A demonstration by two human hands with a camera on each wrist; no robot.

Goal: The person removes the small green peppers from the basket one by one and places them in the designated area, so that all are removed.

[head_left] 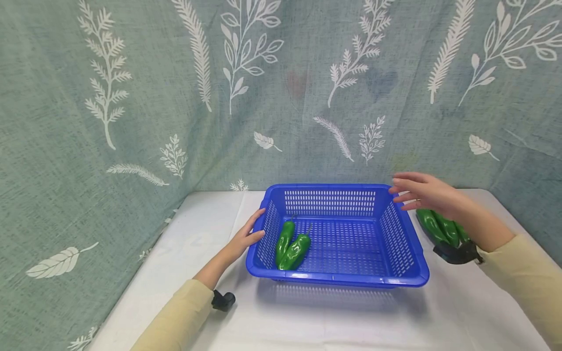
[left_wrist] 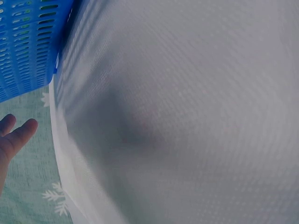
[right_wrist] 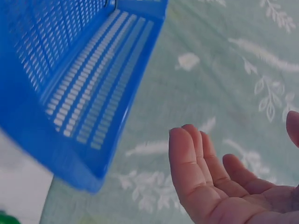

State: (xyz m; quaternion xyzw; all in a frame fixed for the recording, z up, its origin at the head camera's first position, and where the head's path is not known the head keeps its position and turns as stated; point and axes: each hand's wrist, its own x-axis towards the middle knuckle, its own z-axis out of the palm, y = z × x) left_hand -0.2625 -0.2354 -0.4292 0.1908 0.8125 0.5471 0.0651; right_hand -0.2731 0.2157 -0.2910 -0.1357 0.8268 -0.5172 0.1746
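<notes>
A blue plastic basket [head_left: 338, 279] with slotted walls stands on the white-covered table. Inside it, at the left, lie two glossy green peppers [head_left: 295, 252]. My left hand [head_left: 240, 241] is at the basket's left rim with fingers extended; whether they touch it I cannot tell. In the left wrist view, part of that hand [left_wrist: 14, 137] shows below the basket wall [left_wrist: 28, 51]. By the far right corner hovers my right hand [head_left: 426, 192], fingers loosely extended. The right wrist view shows this hand [right_wrist: 219, 186] holding nothing, apart from the basket [right_wrist: 70, 161].
More green peppers [head_left: 432, 226] lie together on the table right of the basket, partly hidden by the right hand and forearm. A green leaf-patterned cloth [head_left: 298, 97] hangs behind and at both sides of the white table [head_left: 290, 321].
</notes>
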